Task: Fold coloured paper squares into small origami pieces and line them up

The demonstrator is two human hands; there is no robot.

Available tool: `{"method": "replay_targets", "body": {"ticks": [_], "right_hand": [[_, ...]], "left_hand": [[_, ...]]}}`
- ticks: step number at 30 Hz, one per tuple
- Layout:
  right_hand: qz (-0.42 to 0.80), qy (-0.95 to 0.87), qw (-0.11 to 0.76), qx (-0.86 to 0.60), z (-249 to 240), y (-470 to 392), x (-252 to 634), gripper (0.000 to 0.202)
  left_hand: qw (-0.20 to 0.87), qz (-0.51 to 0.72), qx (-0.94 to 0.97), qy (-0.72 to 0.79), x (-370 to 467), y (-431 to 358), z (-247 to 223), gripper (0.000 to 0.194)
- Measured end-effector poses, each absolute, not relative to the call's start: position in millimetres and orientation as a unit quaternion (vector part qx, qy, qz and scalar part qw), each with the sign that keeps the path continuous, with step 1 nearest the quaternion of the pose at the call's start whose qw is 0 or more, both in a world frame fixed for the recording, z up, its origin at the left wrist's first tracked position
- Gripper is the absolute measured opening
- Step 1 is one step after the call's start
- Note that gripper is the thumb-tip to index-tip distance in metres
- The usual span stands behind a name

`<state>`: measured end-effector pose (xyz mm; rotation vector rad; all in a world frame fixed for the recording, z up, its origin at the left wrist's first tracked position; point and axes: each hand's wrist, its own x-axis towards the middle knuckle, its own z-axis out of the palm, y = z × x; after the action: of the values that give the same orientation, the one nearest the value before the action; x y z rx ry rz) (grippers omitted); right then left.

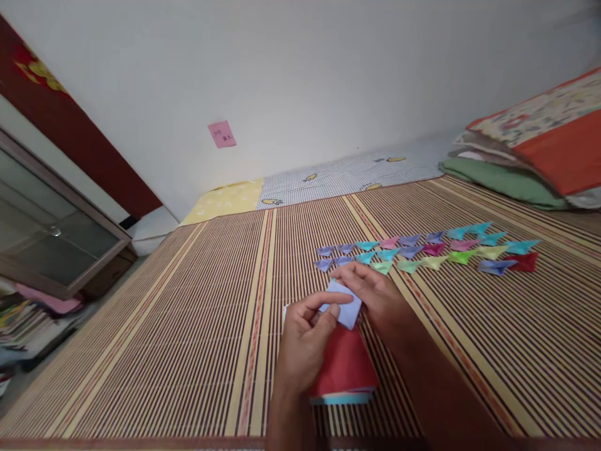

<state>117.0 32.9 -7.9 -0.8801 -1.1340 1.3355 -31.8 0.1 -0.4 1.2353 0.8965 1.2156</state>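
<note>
A small folded lavender paper (348,313) is held between my two hands, above a stack of coloured paper. My left hand (307,338) pinches it from the left, thumb and index finger on its face. At its upper right edge, the fingers of my right hand (373,297) are closed on the same paper. The stack (345,363) has a red sheet on top and light blue ones beneath, and my left hand partly covers it. Beyond my hands, rows of small folded paper shapes (434,248) in blue, purple, pink, green, yellow and red lie on the striped mat.
The striped mat (211,313) covers the wide surface. Folded bedding (507,178) in green and orange sits at the back right. Patterned cloth (328,178) runs along the wall, which carries a pink note (221,134). A glass-fronted cabinet (56,232) stands at left.
</note>
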Motion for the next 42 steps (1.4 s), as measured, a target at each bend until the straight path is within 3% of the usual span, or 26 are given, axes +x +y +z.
{"method": "replay_targets", "body": {"ticks": [8, 18, 23, 38, 42], "right_hand": [[0.534, -0.593, 0.518, -0.308, -10, 32, 134, 0.017], [0.44, -0.642, 0.529, -0.339, -4, 31, 139, 0.008], [0.415, -0.643, 0.538, -0.353, -1, 29, 135, 0.011], [0.436, -0.632, 0.511, -0.386, -4, 28, 129, 0.019], [0.445, -0.629, 0.505, -0.388, -3, 26, 127, 0.022]], "left_hand": [[0.604, 0.588, 0.422, 0.335, -43, 4, -9, 0.02], [0.608, 0.547, 0.47, 0.332, -47, 4, -7, 0.037], [0.566, 0.547, 0.507, 0.35, -49, 4, -9, 0.022], [0.475, 0.559, 0.556, 0.391, -37, 2, -3, 0.031], [0.484, 0.573, 0.519, 0.41, -34, 1, -1, 0.022]]}}
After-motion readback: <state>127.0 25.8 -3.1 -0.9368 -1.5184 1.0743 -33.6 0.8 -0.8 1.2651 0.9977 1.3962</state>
